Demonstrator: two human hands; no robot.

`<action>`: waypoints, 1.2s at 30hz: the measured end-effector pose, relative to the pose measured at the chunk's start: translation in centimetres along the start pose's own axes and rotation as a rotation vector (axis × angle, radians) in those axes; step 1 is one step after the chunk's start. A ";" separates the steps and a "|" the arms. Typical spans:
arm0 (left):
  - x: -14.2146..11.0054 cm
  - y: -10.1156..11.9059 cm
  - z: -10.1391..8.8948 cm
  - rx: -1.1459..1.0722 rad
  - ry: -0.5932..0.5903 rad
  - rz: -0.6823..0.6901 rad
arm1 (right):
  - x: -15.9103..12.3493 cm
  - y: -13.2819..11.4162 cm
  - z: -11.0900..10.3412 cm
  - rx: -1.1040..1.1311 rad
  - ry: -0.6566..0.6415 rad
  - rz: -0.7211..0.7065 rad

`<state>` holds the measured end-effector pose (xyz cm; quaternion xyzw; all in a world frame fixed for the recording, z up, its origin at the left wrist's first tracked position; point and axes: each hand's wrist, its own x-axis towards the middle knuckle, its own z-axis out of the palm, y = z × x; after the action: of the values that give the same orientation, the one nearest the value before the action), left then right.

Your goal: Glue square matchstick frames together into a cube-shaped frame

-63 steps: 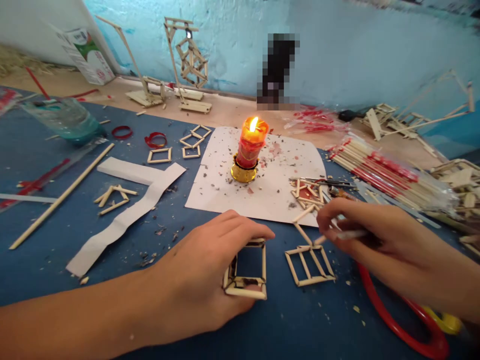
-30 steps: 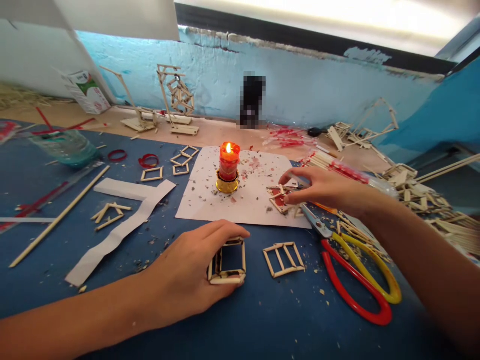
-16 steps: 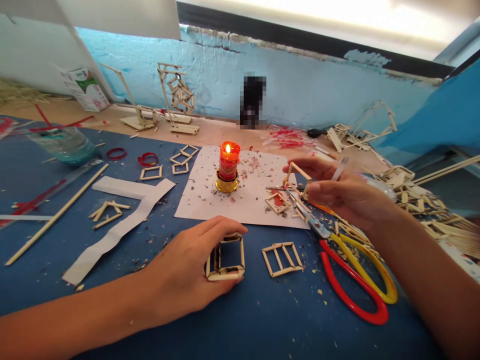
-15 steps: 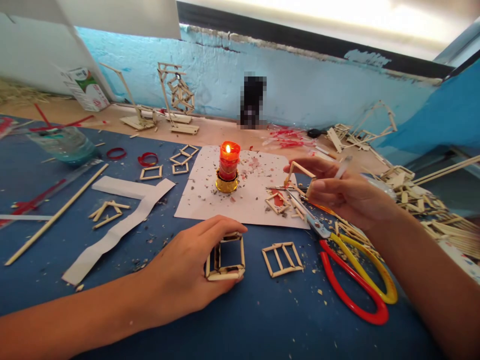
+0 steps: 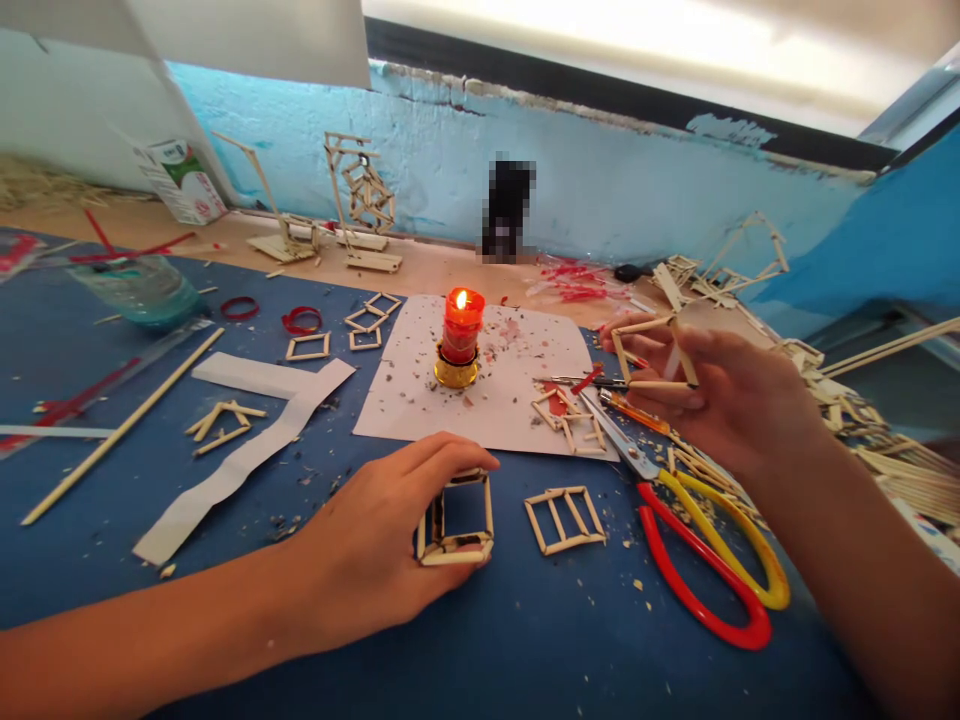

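Note:
My left hand [image 5: 390, 530] rests on the blue tabletop, thumb and fingers around a small cube frame [image 5: 487, 515] of wooden sticks with dark, scorched-looking joints. Raised at the right, my right hand [image 5: 735, 390] holds a square stick frame [image 5: 619, 352] between its fingers. A translucent whitish stick [image 5: 669, 362] also shows among those fingers. Between the hands a flat stick frame with inner bars [image 5: 566, 520] lies on the table. Red-and-yellow-handled scissors [image 5: 697, 540] lie below my right hand, blades over white paper. A lit red candle [image 5: 463, 325] stands on that paper [image 5: 409, 400] in a gold base.
At the left are paper strips [image 5: 255, 455], a long stick [image 5: 124, 425], red rings [image 5: 301, 320] and a jar of bluish liquid [image 5: 139, 288]. Stick models [image 5: 364, 205] stand along the blue wall. Stick piles [image 5: 892, 450] lie at the right, beside an orange-handled tool [image 5: 637, 412].
My right hand has moved right, away from the scissor tips, and the square frame in it now faces me more. My left hand keeps its hold on the cube frame. The view has shifted slightly.

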<state>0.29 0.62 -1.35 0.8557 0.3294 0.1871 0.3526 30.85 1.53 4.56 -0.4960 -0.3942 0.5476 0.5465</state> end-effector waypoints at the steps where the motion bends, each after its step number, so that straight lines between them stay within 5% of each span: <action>1: 0.0 0.0 0.0 -0.002 -0.002 -0.005 | -0.2 -0.2 -0.1 -0.001 -0.003 -0.006; 11: 0.1 -0.1 0.1 0.037 -0.046 -0.030 | -2.3 -5.1 -0.9 -0.139 -0.009 -0.030; 16: -0.1 0.0 0.2 0.049 0.003 0.014 | -3.4 -6.9 -0.4 -0.208 0.082 -0.184; 18: -0.2 0.2 0.2 0.050 0.029 0.043 | -4.1 -6.0 0.5 -0.272 0.009 -0.144; 20: -0.4 0.4 0.2 0.060 0.090 0.060 | -4.8 -4.0 2.0 -0.325 -0.097 0.040; 24: -0.7 0.9 0.0 0.124 0.275 0.111 | -6.6 1.1 5.7 -0.322 -0.145 0.243; 30: -1.2 1.2 0.0 0.228 0.438 0.261 | -8.1 4.5 9.3 -0.344 -0.082 0.076; 36: -1.8 1.1 0.2 0.290 0.507 0.403 | -8.3 5.2 9.9 -0.399 -0.060 -0.033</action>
<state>-0.41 -1.25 -0.85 0.8709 0.2542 0.4108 0.0903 19.42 -6.08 2.32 -0.5713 -0.5192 0.4640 0.4345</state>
